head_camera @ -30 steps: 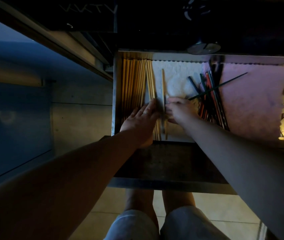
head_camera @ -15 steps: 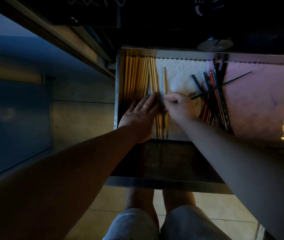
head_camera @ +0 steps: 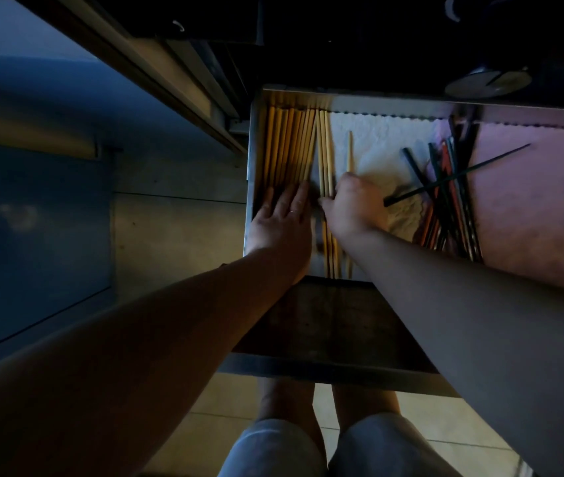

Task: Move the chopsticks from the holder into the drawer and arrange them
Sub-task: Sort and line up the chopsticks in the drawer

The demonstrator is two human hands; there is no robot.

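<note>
A dim home kitchen — an open drawer (head_camera: pixel 311 101) of chopsticks (head_camera: pixel 287 146) (wooden and lacquered) above tiled floor (head_camera: pixel 225 401).

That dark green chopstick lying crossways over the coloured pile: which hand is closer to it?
The right hand. It rests just left of the dark green chopstick, near its lower tip. The left hand lies farther left, flat on the wooden chopsticks.

In the open drawer (head_camera: pixel 252 160), a row of wooden chopsticks (head_camera: pixel 287 146) lies against the left wall, one loose chopstick (head_camera: pixel 349 151) just to its right on a paper towel (head_camera: pixel 377 139). Farther right sits a crossed heap of lacquered chopsticks (head_camera: pixel 445 197). The left hand (head_camera: pixel 282 222) lies flat on the row, the right hand (head_camera: pixel 354 208) beside it.
</note>
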